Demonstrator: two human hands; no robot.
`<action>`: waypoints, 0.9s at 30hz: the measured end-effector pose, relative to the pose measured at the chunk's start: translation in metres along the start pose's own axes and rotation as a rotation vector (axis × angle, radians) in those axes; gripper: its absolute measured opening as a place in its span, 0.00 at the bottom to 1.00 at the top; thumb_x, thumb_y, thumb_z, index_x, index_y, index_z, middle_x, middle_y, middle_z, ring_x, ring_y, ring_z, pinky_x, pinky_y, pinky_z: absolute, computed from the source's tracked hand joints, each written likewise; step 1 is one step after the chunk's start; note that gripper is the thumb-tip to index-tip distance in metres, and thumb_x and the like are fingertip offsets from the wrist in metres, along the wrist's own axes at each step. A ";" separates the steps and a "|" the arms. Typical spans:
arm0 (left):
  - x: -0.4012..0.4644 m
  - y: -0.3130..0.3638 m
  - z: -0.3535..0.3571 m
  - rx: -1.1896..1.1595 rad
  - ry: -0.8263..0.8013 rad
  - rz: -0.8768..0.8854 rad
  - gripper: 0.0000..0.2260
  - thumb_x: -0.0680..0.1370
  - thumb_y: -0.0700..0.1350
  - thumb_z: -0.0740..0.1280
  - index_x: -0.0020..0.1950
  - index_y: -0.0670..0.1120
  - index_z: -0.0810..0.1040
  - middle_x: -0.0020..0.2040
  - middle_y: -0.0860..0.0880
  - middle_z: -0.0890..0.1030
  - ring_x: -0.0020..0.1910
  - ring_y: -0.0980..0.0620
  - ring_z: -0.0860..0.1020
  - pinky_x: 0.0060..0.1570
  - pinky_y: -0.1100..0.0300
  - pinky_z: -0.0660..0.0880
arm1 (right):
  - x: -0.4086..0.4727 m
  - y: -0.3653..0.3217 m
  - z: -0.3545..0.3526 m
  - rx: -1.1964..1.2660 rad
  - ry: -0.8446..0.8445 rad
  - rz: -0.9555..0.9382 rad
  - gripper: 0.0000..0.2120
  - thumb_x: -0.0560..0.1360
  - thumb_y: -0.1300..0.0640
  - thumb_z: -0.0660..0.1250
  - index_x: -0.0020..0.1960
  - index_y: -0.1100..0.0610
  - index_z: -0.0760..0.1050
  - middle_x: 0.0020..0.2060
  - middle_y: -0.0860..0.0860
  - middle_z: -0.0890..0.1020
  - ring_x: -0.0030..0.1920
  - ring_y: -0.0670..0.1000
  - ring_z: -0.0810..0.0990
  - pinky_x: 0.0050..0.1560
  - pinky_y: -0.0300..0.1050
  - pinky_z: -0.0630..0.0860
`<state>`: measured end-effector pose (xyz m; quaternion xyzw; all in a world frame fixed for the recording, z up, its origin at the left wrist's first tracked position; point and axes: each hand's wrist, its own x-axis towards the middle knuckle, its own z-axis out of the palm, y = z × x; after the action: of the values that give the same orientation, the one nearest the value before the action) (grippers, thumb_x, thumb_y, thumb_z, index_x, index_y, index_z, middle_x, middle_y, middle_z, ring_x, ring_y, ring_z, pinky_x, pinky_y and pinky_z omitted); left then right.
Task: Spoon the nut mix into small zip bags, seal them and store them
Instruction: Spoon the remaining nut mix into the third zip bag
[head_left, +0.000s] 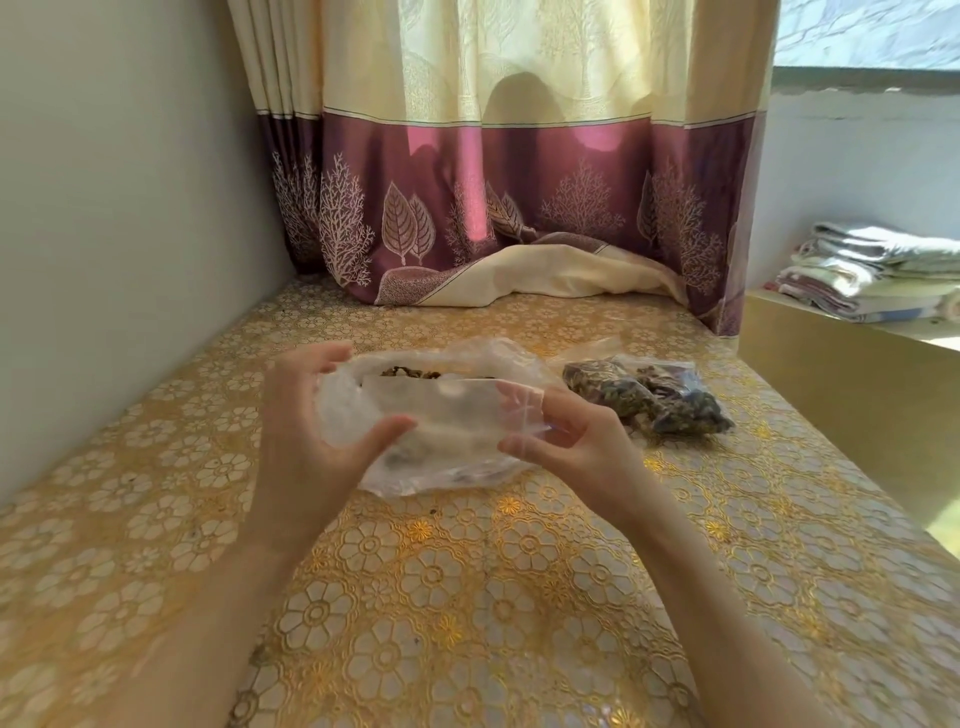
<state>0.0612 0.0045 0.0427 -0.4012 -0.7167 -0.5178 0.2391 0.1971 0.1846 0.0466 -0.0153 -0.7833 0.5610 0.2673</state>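
Observation:
Both hands hold a small empty clear zip bag (447, 410) above the table. My left hand (311, 431) pinches its left end between thumb and fingers. My right hand (566, 436) pinches its right end, fingers showing through the plastic. Behind and under the bag lies a big crumpled clear plastic bag (467, 358) with dark nut mix (410, 372) visible at its mouth. To the right lie filled small bags of nut mix (649, 397) in a pile on the table. No spoon is in view.
The table carries a gold floral cloth (467, 597). A wall runs along the left, and a purple and cream curtain (493, 208) hangs at the back, its hem on the table. Folded towels (872, 270) sit on a ledge at the right.

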 end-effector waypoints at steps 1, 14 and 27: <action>-0.001 0.006 0.003 0.054 -0.099 0.074 0.32 0.65 0.65 0.67 0.64 0.52 0.64 0.60 0.56 0.69 0.57 0.58 0.68 0.61 0.63 0.64 | -0.001 -0.001 0.001 0.018 -0.022 -0.010 0.23 0.65 0.51 0.72 0.60 0.48 0.75 0.56 0.61 0.77 0.53 0.57 0.80 0.54 0.52 0.80; -0.008 0.019 0.007 0.336 -0.589 0.253 0.44 0.63 0.69 0.67 0.73 0.49 0.62 0.67 0.59 0.68 0.62 0.60 0.67 0.64 0.59 0.60 | -0.003 0.001 0.019 -0.193 -0.210 -0.101 0.19 0.70 0.59 0.74 0.60 0.56 0.79 0.49 0.54 0.78 0.50 0.50 0.78 0.50 0.37 0.76; -0.008 0.006 0.006 0.152 -0.581 0.176 0.25 0.71 0.55 0.71 0.65 0.52 0.68 0.51 0.64 0.71 0.52 0.69 0.71 0.45 0.77 0.69 | -0.003 -0.002 0.008 -0.030 -0.191 -0.033 0.13 0.70 0.62 0.74 0.54 0.59 0.81 0.49 0.56 0.77 0.40 0.48 0.78 0.39 0.46 0.78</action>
<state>0.0714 0.0083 0.0374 -0.5739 -0.7543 -0.3036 0.0974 0.1968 0.1759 0.0458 0.0469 -0.8138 0.5436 0.2004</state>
